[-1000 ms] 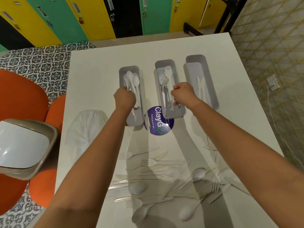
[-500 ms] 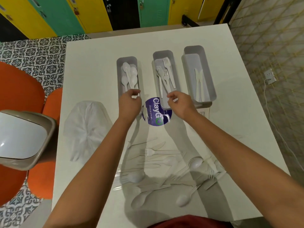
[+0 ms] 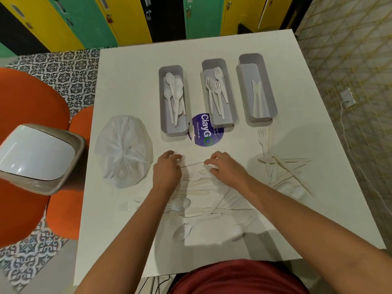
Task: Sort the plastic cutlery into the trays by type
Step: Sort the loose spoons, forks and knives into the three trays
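Note:
Three grey trays stand in a row at the far side of the white table (image 3: 131, 81). The left tray (image 3: 175, 132) holds white spoons (image 3: 176, 92), the middle tray (image 3: 222, 124) holds forks (image 3: 216, 90), and the right tray (image 3: 258, 119) holds two knives (image 3: 256, 96). Loose clear and white cutlery (image 3: 197, 204) lies in a pile in front of me. My left hand (image 3: 167, 168) and my right hand (image 3: 224, 166) hover at the pile's far edge with loosely curled fingers. They are at the two ends of a thin clear utensil (image 3: 193, 164). No firm grip shows.
More loose cutlery (image 3: 282, 170) lies at the right. A knotted white plastic bag (image 3: 123, 151) sits left of the pile. A purple round sticker (image 3: 206, 132) lies between the trays. A bin with a white lid (image 3: 36, 158) and orange seats (image 3: 27, 98) stand left of the table.
Both hands left the spoon and fork trays and drew back toward me to the near pile. The cutlery they held now lies in the trays.

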